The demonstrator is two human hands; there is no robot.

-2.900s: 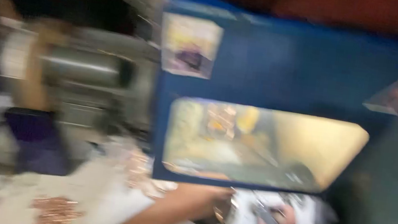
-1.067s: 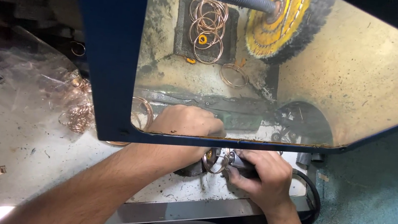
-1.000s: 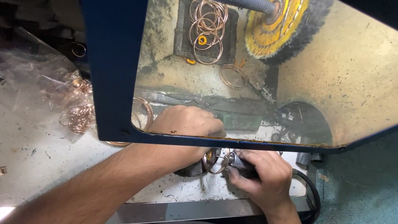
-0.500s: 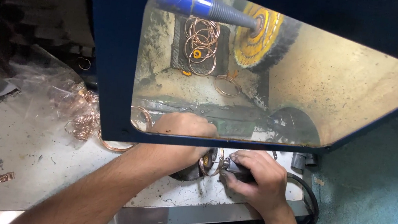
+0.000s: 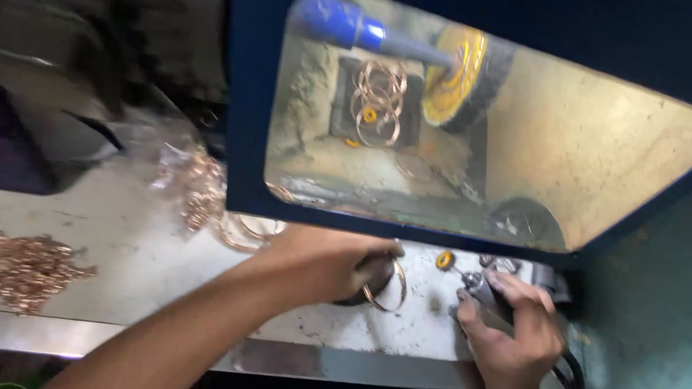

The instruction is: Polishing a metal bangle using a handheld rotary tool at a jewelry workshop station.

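Your left hand [image 5: 324, 262] rests on the metal bench [image 5: 136, 257], fingers curled around a dark round holder [image 5: 366, 285] with a copper-coloured ring [image 5: 387, 286] at its 3 o'clock edge. Your right hand [image 5: 514, 334] is clenched on a small handheld rotary tool [image 5: 483, 295]; its tip carries a small yellow disc [image 5: 444, 260], pointing toward 10 o'clock, just beside the ring. A black cord [image 5: 571, 380] leaves the hand at 4 o'clock. At 12 o'clock stands a blue guard [image 5: 246, 77] with a clear window (dusty inside), showing a yellow buffing wheel [image 5: 457, 76] and hanging rings [image 5: 379, 93]. At 9 o'clock lies a heap of copper-coloured pieces [image 5: 29, 270].
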